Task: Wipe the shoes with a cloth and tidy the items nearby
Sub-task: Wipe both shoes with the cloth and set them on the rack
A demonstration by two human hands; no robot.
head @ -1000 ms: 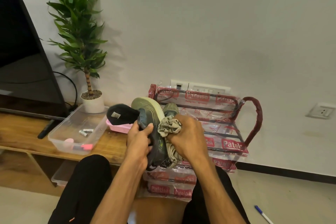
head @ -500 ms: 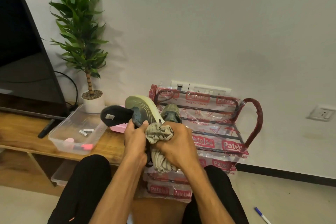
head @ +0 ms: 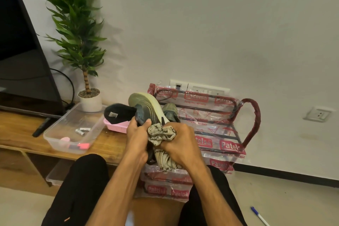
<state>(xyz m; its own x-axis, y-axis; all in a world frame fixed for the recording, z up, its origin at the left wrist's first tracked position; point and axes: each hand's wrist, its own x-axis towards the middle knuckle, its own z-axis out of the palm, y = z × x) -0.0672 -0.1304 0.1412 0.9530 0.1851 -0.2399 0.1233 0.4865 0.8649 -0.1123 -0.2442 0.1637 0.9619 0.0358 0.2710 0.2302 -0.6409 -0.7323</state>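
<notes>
Shoe (head: pixel 146 110) gripped by left hand (head: pixel 136 137), cloth (head: pixel 161 133) in right hand (head: pixel 180 143)

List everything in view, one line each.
shoe: one, green-black, held before the rack
second shoe: one, green, on the rack
cloth: one, beige patterned, against the held shoe
rack: one, red, plastic-wrapped, by the wall
clear tub: one, transparent, on the bench
tray: one, pink, beside the tub
plant: one, green, white pot, on the bench
television: one, black, far left
pen: one, blue-white, floor at right
left grip: one, bare, holds the shoe
right grip: one, bare, holds the cloth
</notes>
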